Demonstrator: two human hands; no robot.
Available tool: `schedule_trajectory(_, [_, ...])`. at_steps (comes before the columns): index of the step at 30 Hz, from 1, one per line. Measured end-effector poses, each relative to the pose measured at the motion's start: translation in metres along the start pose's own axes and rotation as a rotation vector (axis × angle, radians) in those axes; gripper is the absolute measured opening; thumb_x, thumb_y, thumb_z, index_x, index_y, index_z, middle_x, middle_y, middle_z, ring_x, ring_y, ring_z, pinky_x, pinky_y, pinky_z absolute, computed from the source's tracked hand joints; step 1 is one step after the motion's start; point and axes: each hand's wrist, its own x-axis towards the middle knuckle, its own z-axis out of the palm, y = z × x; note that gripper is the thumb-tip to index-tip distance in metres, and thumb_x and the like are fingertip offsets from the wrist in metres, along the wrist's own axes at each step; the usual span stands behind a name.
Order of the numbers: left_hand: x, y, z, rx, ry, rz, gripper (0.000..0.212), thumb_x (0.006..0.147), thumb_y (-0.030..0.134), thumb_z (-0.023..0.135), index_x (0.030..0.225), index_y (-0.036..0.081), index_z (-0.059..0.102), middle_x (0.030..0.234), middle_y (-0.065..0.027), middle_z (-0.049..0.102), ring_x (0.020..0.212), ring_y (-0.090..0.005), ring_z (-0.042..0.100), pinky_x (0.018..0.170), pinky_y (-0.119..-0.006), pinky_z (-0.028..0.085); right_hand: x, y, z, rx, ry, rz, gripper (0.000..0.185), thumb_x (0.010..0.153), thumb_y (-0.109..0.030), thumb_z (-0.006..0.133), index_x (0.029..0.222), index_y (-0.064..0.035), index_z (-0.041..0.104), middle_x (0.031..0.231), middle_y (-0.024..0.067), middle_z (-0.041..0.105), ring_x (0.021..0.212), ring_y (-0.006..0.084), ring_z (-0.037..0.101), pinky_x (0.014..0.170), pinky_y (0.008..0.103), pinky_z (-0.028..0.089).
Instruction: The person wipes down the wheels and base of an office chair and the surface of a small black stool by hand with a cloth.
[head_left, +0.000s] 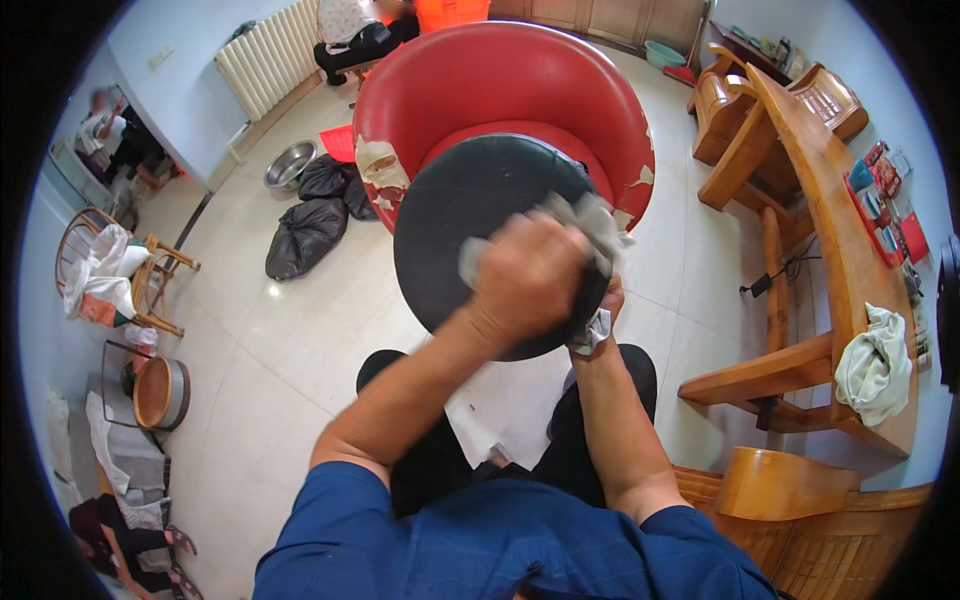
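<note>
A round black stool seat (480, 180) fills the space before my knees, its smooth top facing me. Over it is my left hand (529, 262), blurred by motion and closed in a fist around a grey cloth (592, 225) that sticks out on both sides. My right hand (613, 300) grips the seat's right edge, its fingers largely hidden by the rim. A bit of pale fabric (598, 330) lies at my right wrist. Right behind the seat stands a red tub armchair (495, 71), its covering peeled at both front ends.
Black plastic bags (307, 236) and a metal basin (291, 165) sit on the tiled floor at left. A wooden table (832, 202) at right bears a pale cloth (874, 364). Other people (367, 34) sit at the back and left. A wooden bucket (161, 394) stands at left.
</note>
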Motion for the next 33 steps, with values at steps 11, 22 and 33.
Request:
schedule_trajectory(11, [0.001,0.011,0.011,-0.015,-0.071,-0.139,0.008,0.083,0.008,0.066,0.090,0.007,0.062,0.081,-0.0144,0.056,0.077,-0.0348,0.061,0.065,-0.047,0.050,-0.004,0.004,0.028,0.001,0.272,0.090,0.037,0.092,-0.026,0.046,0.099,0.0005,0.072,0.104,0.0156,0.075,0.095,0.0274,0.072,0.091,0.0407,0.058])
schedule_trajectory(22, [0.024,-0.067,-0.006,0.307,0.000,-0.350,0.014,0.098,0.016,0.054,0.091,0.005,0.059,0.084,-0.0156,0.058,0.082,-0.0366,0.059,0.074,-0.049,0.047,0.010,0.010,-0.002,0.013,0.257,0.104,0.029,0.093,-0.023,0.052,0.095,-0.0012,0.071,0.104,0.0146,0.075,0.094,0.0279,0.072,0.088,0.0406,0.058])
schedule_trajectory(33, [0.070,-0.130,-0.031,0.418,0.013,-0.491,0.012,0.097,0.015,0.059,0.095,0.003,0.061,0.086,-0.0184,0.060,0.081,-0.0393,0.061,0.071,-0.051,0.048,0.007,0.009,0.012,0.128,0.138,0.195,0.029,0.088,-0.019,0.055,0.103,0.0000,0.072,0.101,0.0151,0.076,0.091,0.0289,0.074,0.091,0.0388,0.059])
